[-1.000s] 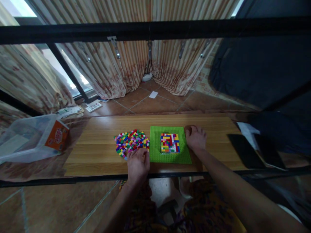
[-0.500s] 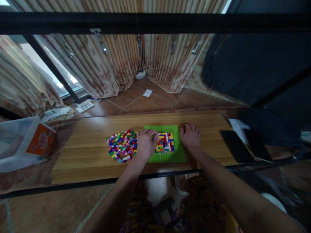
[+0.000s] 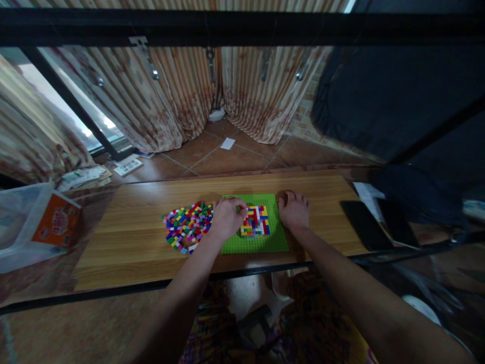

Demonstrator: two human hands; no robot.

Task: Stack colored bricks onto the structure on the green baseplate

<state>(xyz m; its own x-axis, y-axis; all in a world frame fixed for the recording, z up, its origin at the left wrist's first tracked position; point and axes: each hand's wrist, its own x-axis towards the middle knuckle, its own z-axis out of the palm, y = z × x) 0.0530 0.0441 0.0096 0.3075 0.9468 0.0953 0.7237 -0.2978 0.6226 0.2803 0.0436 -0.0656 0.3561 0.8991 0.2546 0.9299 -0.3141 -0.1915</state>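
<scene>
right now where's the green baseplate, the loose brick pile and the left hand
green baseplate [image 3: 261, 243], head view, on its bare near strip
loose brick pile [image 3: 185, 226], head view, on the middle of the heap
left hand [image 3: 226, 219], head view, on the back of the hand

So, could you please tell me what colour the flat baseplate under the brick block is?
Bright green baseplate, clearest in the head view.

A green baseplate [image 3: 261, 243] lies flat on the wooden table. On its middle sits a square block of small bricks [image 3: 256, 222] in red, yellow, blue and white, packed tight. Just left of the baseplate lies a loose pile of tiny bricks [image 3: 185, 226] in many colours, spread flat on the table.
</scene>
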